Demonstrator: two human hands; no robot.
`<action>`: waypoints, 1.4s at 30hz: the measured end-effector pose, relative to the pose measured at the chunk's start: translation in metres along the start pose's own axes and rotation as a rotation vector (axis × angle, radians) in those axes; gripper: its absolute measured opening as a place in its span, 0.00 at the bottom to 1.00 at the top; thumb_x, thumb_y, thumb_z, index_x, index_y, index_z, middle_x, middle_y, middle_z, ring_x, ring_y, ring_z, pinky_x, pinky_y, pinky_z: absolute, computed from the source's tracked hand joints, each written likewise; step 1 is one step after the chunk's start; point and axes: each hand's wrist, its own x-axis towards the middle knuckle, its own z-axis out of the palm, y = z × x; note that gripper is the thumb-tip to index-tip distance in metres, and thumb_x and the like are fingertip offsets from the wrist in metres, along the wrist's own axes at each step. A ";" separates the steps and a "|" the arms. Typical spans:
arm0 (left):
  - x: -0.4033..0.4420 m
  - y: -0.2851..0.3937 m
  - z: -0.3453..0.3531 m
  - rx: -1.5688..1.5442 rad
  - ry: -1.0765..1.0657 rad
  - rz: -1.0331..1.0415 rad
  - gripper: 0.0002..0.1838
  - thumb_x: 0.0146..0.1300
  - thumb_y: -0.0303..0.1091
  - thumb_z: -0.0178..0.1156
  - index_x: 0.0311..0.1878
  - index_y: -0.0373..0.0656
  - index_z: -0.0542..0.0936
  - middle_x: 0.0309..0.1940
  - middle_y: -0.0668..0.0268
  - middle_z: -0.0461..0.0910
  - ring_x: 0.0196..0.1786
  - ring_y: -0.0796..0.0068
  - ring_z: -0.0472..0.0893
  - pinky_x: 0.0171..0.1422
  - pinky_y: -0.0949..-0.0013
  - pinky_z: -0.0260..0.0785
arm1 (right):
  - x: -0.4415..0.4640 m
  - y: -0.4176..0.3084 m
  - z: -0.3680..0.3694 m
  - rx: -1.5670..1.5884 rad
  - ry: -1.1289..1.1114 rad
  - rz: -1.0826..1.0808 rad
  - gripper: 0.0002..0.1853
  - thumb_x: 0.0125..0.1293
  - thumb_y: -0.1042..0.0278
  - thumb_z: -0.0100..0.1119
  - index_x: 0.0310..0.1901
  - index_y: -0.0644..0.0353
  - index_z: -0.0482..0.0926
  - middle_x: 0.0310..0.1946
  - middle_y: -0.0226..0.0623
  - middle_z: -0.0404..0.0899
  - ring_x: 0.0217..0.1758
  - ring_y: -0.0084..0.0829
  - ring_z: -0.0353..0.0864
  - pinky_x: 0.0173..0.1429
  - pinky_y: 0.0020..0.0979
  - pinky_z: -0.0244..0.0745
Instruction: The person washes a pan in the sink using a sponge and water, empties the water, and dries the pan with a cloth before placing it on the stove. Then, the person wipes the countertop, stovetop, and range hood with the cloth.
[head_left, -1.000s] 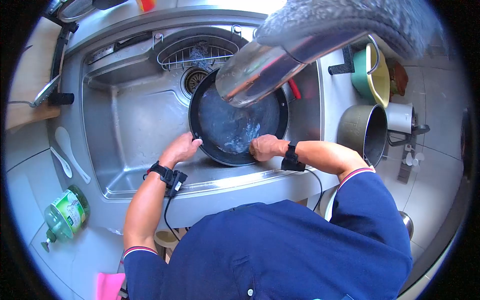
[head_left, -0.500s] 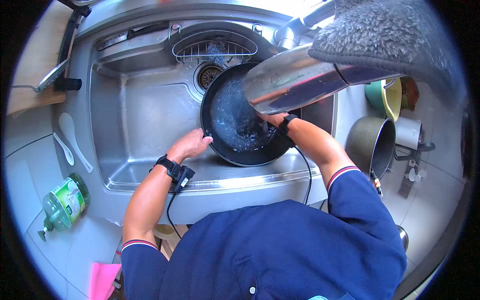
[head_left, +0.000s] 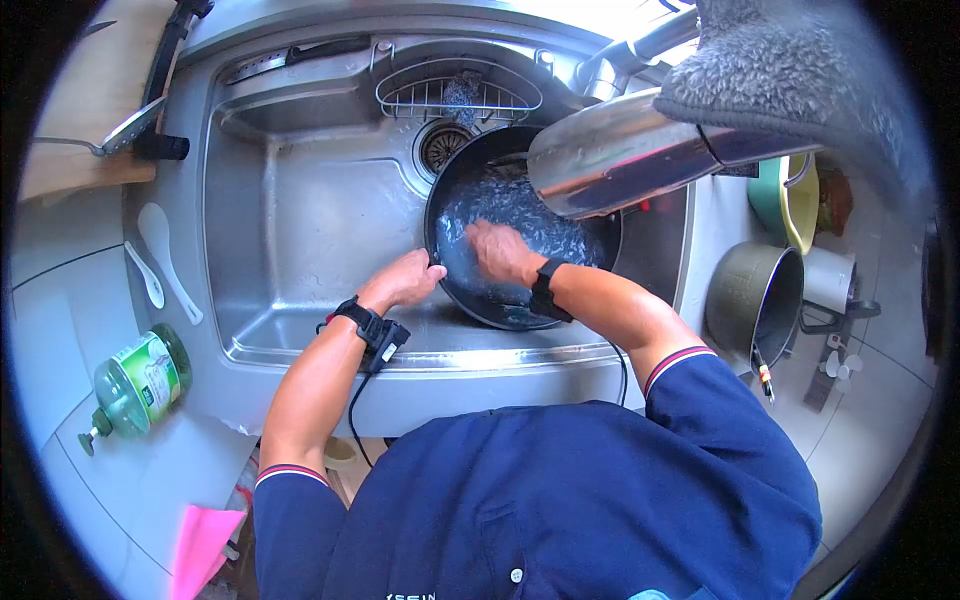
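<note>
Metal tap [head_left: 615,155] hides part of the black pan [head_left: 468,205]

The pan sits in the right part of the sink [head_left: 320,220], beside the drain [head_left: 445,148], its far-right side covered. The left hand [head_left: 402,280] is closed on the near-left rim, its fingertips hard to make out. Inside the pan, the right hand [head_left: 500,252] is slightly blurred, fingers bent; whether they hold anything, I cannot tell. A grey fluffy cloth [head_left: 770,80] smears towards the view's edge; a red bit [head_left: 643,205] beyond the pan is too small to identify
</note>
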 end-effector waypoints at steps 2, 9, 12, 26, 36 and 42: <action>0.000 -0.001 0.000 -0.002 0.002 0.032 0.23 0.69 0.43 0.55 0.47 0.26 0.79 0.43 0.34 0.82 0.50 0.37 0.81 0.58 0.48 0.71 | -0.017 -0.005 0.008 0.024 -0.111 -0.021 0.16 0.55 0.73 0.59 0.46 0.63 0.75 0.45 0.53 0.79 0.44 0.56 0.83 0.46 0.51 0.81; -0.008 0.019 -0.011 0.068 -0.064 -0.032 0.27 0.71 0.46 0.54 0.50 0.25 0.81 0.50 0.35 0.81 0.57 0.39 0.80 0.63 0.48 0.71 | -0.029 -0.013 -0.022 0.062 -0.223 -0.034 0.17 0.58 0.75 0.57 0.50 0.62 0.75 0.49 0.52 0.79 0.52 0.54 0.81 0.54 0.51 0.79; -0.015 0.033 -0.017 0.053 -0.070 -0.041 0.27 0.72 0.48 0.54 0.44 0.25 0.82 0.44 0.35 0.83 0.50 0.39 0.83 0.55 0.46 0.75 | 0.000 0.009 -0.021 0.009 -0.192 0.023 0.17 0.60 0.75 0.55 0.52 0.62 0.76 0.51 0.56 0.79 0.53 0.54 0.82 0.56 0.49 0.80; -0.026 0.039 -0.016 0.001 0.001 -0.085 0.27 0.72 0.48 0.54 0.52 0.26 0.80 0.52 0.39 0.81 0.57 0.40 0.80 0.62 0.46 0.71 | 0.039 0.059 -0.049 -0.032 0.005 0.216 0.16 0.60 0.67 0.61 0.49 0.62 0.77 0.47 0.56 0.81 0.50 0.59 0.81 0.54 0.54 0.77; -0.018 0.040 -0.010 0.024 -0.068 -0.039 0.27 0.71 0.48 0.56 0.52 0.26 0.81 0.48 0.38 0.83 0.54 0.41 0.83 0.58 0.47 0.73 | -0.021 0.144 -0.012 -0.410 -0.180 0.143 0.26 0.60 0.63 0.58 0.58 0.69 0.72 0.53 0.62 0.78 0.50 0.57 0.82 0.54 0.50 0.79; 0.008 0.007 0.011 0.015 0.024 0.036 0.24 0.71 0.43 0.54 0.51 0.26 0.79 0.50 0.36 0.81 0.55 0.38 0.80 0.61 0.48 0.71 | -0.077 0.091 -0.004 -0.239 -0.218 0.218 0.17 0.57 0.68 0.55 0.47 0.67 0.77 0.38 0.55 0.85 0.40 0.55 0.87 0.44 0.48 0.83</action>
